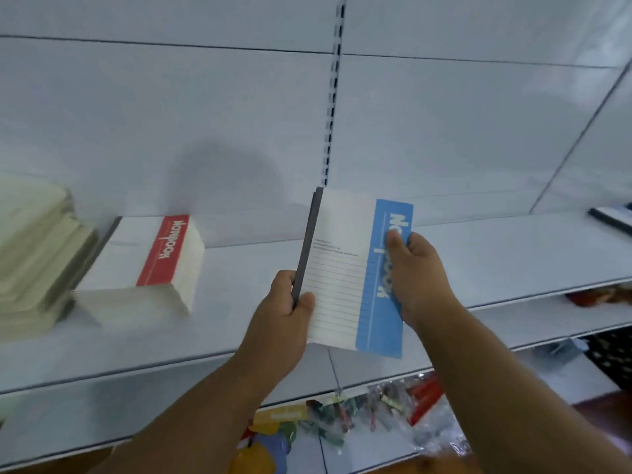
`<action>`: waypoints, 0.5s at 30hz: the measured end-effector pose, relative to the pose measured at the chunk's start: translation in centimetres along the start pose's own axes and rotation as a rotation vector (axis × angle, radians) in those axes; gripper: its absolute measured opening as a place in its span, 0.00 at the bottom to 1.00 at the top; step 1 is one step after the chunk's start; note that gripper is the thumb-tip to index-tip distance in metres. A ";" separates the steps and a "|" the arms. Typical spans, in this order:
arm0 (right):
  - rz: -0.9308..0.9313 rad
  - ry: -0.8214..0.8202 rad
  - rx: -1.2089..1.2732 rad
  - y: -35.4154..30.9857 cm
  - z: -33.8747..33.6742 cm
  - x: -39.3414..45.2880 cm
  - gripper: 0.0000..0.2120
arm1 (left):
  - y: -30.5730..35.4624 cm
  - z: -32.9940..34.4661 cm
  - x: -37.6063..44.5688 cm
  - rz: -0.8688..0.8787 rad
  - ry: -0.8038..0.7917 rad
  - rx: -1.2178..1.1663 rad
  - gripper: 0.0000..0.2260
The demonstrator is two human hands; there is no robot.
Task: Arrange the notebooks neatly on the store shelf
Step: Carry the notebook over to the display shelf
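I hold a white notebook with a blue band [345, 268] above the white shelf [496, 254], cover facing me. My left hand [287, 316] grips its dark spine edge low on the left. My right hand [415, 275] pinches the blue band on the right, thumb on the cover. A stack of white notebooks with a red band [154, 265] lies flat on the shelf at the left. Beside it, at the far left, sits a taller, blurred pile of pale notebooks [37, 258].
A slotted upright [333, 97] runs down the white back panel behind the notebook. A dark flat item [612, 217] lies at the far right of the shelf. Lower shelves hold clear packets of small coloured goods [369, 415].
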State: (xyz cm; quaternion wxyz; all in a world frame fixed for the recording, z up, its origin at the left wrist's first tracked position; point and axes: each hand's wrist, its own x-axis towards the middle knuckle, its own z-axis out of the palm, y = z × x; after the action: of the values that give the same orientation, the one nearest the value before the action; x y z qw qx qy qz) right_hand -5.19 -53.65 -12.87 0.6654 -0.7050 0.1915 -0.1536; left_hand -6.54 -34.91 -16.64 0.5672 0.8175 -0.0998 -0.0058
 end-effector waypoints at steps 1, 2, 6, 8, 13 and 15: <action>-0.001 0.044 -0.021 0.0 -2.8 1.0 0.16 | 1.0 2.7 0.5 0.012 -0.025 -0.006 0.05; -0.001 0.090 -0.043 -0.1 -5.6 2.0 0.17 | 2.1 5.4 1.1 0.020 -0.051 -0.013 0.05; 0.009 0.237 -0.119 -1.0 -15.6 5.7 0.20 | 6.2 15.1 3.8 0.060 -0.148 -0.026 0.06; 0.021 0.290 -0.134 -1.1 -19.7 7.9 0.20 | 7.8 19.5 5.4 0.090 -0.199 -0.037 0.06; 0.049 0.441 -0.110 -0.4 -29.8 13.2 0.19 | 11.0 30.7 10.6 0.139 -0.370 -0.057 0.06; 0.071 0.538 -0.112 -0.2 -34.5 14.5 0.17 | 12.7 36.0 12.6 0.178 -0.471 -0.055 0.05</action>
State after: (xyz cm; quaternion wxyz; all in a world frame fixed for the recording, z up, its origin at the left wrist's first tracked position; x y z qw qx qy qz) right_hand -8.65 -90.87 -10.89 0.5555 -0.6673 0.3943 -0.3011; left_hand -0.57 -74.64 -16.38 0.5484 0.7659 -0.3007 -0.1488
